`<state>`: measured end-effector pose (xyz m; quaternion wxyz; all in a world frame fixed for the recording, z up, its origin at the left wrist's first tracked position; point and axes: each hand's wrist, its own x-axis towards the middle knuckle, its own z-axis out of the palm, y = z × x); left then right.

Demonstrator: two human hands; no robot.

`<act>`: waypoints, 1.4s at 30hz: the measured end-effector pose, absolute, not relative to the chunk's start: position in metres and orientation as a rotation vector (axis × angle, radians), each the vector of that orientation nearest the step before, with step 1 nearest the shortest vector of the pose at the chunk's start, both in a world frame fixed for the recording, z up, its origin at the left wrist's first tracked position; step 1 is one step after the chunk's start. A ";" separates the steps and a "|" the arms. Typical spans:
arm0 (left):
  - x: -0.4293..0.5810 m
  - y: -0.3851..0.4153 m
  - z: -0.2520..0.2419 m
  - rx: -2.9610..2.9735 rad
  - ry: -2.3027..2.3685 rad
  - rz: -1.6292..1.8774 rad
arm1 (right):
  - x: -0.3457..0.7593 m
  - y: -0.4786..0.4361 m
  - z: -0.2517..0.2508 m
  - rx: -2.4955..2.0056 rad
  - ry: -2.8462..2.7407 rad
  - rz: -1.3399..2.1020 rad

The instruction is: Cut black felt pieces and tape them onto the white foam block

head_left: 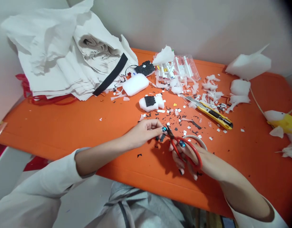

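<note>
One scissors pair (172,136) | held in half-curled right grip (189,152) | blades slanted left, toward worktop's (77,126) far edge | tips at pinched left grip (149,130), contents unclear

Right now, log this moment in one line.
right hand: holding red-handled scissors | left hand: beside blades | yellow cutter: lying on orange table

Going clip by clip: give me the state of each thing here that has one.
Red-handled scissors: held in the right hand, blades at the left hand; opening unclear.
Yellow utility knife: lying down, blade out.
Clear case: holding white markers.
Black strip: lying against the white sheets.
White sheets: piled, folded over.
White fish-shaped piece: black patch on it.
Small scraps: scattered over the orange table.
</note>
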<state>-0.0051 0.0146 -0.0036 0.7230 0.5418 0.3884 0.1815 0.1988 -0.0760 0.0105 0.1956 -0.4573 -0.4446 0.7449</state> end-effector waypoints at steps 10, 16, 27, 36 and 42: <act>-0.006 0.016 -0.005 1.180 0.838 0.421 | 0.189 -0.075 0.018 -1.348 -1.142 2.085; -0.006 0.016 -0.003 1.185 0.871 0.383 | 0.192 -0.076 0.013 -1.317 -1.108 2.096; -0.007 0.017 0.001 1.130 0.843 0.363 | 0.192 -0.075 0.012 -1.349 -1.098 2.102; -0.008 0.016 0.004 1.116 0.834 0.327 | 0.193 -0.077 0.008 -1.273 -1.041 2.180; -0.008 0.016 0.004 1.100 0.825 0.330 | 0.191 -0.075 0.017 -1.303 -1.201 2.089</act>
